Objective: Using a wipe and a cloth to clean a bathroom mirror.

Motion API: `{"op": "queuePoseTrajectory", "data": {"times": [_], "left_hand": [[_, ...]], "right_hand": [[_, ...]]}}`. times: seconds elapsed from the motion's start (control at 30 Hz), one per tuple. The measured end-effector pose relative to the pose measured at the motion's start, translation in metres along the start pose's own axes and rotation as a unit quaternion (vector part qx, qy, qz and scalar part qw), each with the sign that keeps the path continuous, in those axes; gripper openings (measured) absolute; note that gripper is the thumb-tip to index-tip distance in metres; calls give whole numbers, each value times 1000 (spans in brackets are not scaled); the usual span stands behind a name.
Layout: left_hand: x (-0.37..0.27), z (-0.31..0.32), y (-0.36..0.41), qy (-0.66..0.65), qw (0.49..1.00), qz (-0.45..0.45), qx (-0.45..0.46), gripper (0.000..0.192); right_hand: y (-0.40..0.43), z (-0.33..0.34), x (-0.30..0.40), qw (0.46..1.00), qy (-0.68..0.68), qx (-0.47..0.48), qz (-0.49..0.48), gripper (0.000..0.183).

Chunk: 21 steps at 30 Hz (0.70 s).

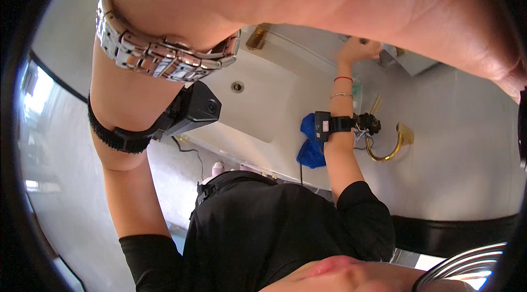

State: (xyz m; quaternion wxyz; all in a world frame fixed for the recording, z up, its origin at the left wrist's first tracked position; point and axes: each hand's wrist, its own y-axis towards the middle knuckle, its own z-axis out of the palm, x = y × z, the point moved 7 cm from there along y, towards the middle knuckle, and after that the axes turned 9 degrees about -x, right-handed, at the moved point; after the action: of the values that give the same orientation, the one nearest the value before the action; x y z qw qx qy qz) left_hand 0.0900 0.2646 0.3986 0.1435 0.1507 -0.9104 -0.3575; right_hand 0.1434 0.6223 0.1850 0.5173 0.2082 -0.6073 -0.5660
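My left hand [370,8] sweeps across the top of the view, very close to the camera. Its fingers run towards the right rim and are mostly cut off, so what they touch cannot be told. A metal link watch [164,59] is on that wrist, with a strapped black camera [197,111] farther down the forearm. Over the far right side of the basin reaches my right hand [359,50], blurred, beside a grey wall shelf [387,59]. A small dark item [363,41] shows at its fingers; whether it is gripped is unclear.
Below lies a white washbasin [267,102] with a round drain [237,86] and a gold faucet [258,37]. Blue cloth [311,156] rests on its right rim. A gold towel ring [385,158] and dark hair ties [367,123] are by the right wall.
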Motion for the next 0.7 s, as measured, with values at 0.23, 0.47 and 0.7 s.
{"op": "queuePoseTrajectory", "data": {"times": [0.23,0.47,0.7], "left_hand": [[2,-2,15,24,999,29,3,46],[17,-3,24,75,997,15,33,45],[5,11,31,74,996,27,41,45]], "right_hand": [[50,-76,-96,929,-29,-262,261,22],[71,0,15,988,142,-64,-15,15],[106,-8,-11,983,138,-109,43,9]]}}
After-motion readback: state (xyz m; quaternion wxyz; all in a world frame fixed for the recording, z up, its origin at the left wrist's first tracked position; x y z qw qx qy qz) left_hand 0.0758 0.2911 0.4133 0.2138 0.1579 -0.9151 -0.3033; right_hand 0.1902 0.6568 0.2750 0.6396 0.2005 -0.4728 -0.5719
